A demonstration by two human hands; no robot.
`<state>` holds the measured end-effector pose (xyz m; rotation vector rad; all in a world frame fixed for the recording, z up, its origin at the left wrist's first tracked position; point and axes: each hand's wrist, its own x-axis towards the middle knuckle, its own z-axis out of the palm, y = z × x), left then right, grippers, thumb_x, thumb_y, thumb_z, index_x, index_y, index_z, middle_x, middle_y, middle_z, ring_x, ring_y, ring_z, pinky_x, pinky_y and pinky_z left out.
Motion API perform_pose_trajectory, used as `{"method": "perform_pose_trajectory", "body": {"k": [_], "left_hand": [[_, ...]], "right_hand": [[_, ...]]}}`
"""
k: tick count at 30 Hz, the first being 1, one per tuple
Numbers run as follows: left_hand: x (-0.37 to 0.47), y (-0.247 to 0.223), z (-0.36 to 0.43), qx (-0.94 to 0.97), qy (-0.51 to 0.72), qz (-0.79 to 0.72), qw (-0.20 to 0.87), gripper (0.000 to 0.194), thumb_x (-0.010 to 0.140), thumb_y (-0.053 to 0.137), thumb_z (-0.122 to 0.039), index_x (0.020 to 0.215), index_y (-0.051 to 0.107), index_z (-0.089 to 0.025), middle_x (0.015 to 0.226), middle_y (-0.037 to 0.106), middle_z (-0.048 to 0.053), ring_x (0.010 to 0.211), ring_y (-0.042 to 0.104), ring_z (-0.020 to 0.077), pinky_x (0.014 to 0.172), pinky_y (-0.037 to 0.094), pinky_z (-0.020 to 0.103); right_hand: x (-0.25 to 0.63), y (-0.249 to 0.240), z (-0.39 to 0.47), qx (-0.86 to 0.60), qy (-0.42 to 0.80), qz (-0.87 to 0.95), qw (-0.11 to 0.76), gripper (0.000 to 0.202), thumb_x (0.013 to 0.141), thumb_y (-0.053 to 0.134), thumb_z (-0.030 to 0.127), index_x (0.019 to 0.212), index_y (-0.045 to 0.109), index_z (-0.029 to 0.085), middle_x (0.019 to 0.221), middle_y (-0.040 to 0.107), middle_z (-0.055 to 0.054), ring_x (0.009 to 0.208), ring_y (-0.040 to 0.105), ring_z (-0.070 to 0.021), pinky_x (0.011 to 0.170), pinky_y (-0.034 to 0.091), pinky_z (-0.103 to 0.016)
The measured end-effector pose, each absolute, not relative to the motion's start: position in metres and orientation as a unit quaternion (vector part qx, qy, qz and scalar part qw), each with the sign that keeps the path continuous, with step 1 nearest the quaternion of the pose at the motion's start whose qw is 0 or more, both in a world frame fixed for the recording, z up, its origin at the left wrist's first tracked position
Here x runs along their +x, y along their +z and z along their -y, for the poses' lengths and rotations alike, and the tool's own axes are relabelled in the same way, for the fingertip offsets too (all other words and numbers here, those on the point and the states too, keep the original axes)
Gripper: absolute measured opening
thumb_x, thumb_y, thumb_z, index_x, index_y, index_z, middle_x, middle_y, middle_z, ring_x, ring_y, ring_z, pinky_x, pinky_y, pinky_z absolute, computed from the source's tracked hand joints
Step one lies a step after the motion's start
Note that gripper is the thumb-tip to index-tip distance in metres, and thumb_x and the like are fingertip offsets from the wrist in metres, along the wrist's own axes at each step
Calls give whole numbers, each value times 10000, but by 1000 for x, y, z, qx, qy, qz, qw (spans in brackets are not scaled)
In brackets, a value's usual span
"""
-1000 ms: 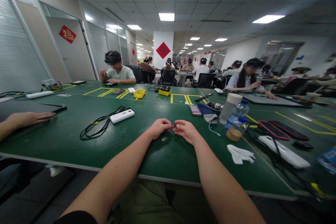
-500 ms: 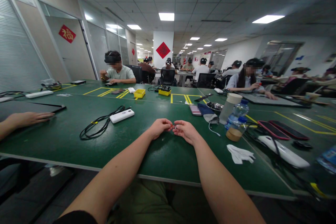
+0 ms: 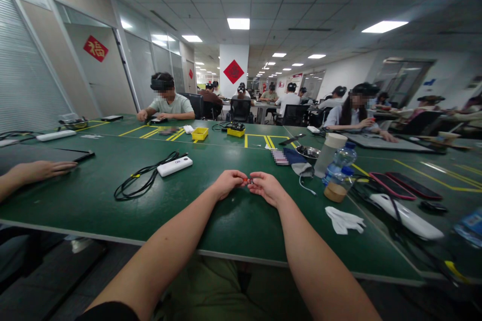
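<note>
Above the green table [image 3: 211, 230], my left hand [image 3: 229, 184] pinches a small red piece [image 3: 245, 180] between thumb and fingertips. My right hand [image 3: 265, 188] faces it, its fingertips closed on a small dark and silvery piece [image 3: 251, 181]. The two pieces meet or nearly meet between the hands; whether they are joined is too small to tell. Both forearms reach in from the near edge.
A white power bank [image 3: 175, 166] and coiled black cable [image 3: 137, 180] lie left. To the right are a white glove [image 3: 344, 220], bottles [image 3: 337, 185], a grey cloth [image 3: 302, 169] and a metal bowl [image 3: 309, 152]. Another person's hand [image 3: 48, 171] rests far left.
My hands have barely moved; the red piece shows a little more between the fingertips. Across the table, the person at the left has lowered a hand to the tabletop.
</note>
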<state>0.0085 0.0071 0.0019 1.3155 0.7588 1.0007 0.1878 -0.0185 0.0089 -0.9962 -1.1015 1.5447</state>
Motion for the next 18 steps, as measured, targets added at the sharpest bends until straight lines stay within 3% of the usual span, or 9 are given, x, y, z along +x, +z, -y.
{"method": "perform_pose_trajectory", "body": {"k": [7, 18], "left_hand": [[9, 0, -9, 577, 433, -325, 612, 234, 633, 615, -46, 855, 677, -88, 786, 692, 81, 667, 627, 112, 712, 488, 246], [9, 3, -4, 590, 453, -329, 582, 151, 648, 675, -116, 796, 652, -102, 691, 652, 40, 589, 575, 88, 614, 461, 215]], "right_hand": [[188, 9, 19, -403, 633, 449, 485, 262, 735, 598, 82, 981, 551, 158, 813, 692, -76, 656, 674, -148, 627, 549, -288], [188, 10, 18, -408, 629, 450, 485, 266, 721, 618, 86, 970, 562, 162, 840, 685, -71, 652, 664, -139, 612, 545, -274]]}}
